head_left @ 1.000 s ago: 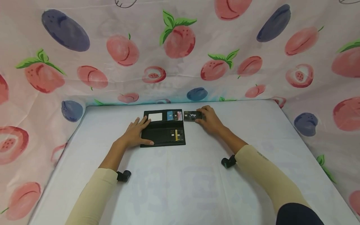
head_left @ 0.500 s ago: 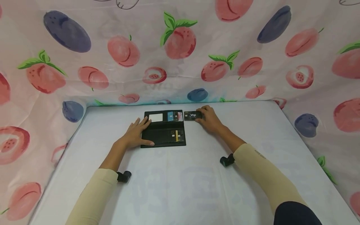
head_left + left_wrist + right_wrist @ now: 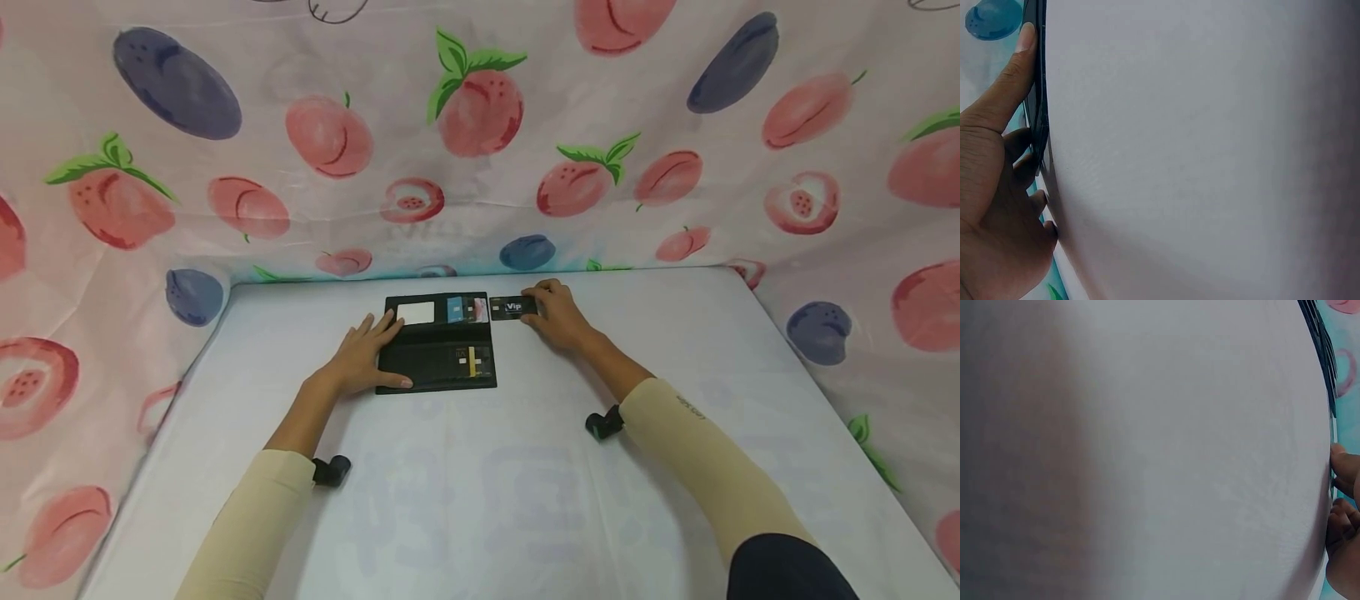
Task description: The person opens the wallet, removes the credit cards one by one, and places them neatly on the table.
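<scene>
A black wallet (image 3: 427, 360) lies unfolded on the white table in the head view, with several cards tucked in its slots. The upper panel shows a white window (image 3: 416, 313) and overlapping cards (image 3: 455, 310), one of them blue. Dark cards with a gold stripe (image 3: 472, 362) sit in the lower panel. My left hand (image 3: 362, 357) rests on the wallet's left side, fingers spread and thumb along the near edge. To the right of the upper panel, my right hand (image 3: 558, 318) pinches a black "Vip" card (image 3: 512, 307) by its right end. In the right wrist view the wallet's edge (image 3: 1325, 353) shows.
A white cloth covers the table (image 3: 480, 483). Behind it hangs a fruit-printed curtain (image 3: 480, 208), which also runs down both sides. Small black cameras (image 3: 332, 471) are worn at both wrists.
My right hand and the black card have shifted very slightly left, narrowing the gap to the wallet. My left hand stays in place on the wallet.
</scene>
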`<state>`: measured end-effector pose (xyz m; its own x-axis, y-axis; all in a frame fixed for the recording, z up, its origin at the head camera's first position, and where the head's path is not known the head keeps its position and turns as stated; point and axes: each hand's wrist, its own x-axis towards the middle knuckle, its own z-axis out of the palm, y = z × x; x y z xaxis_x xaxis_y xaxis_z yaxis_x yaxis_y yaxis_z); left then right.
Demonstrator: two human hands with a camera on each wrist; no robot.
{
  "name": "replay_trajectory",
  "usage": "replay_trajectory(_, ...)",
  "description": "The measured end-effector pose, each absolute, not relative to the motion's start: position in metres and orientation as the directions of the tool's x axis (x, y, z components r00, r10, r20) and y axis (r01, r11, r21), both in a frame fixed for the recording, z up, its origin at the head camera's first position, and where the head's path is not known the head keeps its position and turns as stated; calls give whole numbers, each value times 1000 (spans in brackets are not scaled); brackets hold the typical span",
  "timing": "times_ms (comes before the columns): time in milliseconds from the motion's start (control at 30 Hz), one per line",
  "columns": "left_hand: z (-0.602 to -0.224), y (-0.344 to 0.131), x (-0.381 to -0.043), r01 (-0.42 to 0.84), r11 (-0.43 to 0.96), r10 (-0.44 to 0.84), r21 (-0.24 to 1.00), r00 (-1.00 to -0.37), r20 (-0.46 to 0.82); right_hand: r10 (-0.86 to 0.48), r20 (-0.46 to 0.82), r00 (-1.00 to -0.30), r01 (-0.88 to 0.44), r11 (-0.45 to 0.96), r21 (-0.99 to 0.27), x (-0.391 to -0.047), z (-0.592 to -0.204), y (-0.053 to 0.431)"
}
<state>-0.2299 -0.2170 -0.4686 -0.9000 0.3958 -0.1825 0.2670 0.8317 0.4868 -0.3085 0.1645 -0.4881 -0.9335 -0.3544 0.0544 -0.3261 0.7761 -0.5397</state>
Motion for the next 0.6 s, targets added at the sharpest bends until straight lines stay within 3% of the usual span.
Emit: replay_trajectory(600, -471, -218, -231, 276, 832, 402, 481, -898, -180, -343, 80, -936, -329, 772, -544, -310, -489, 164)
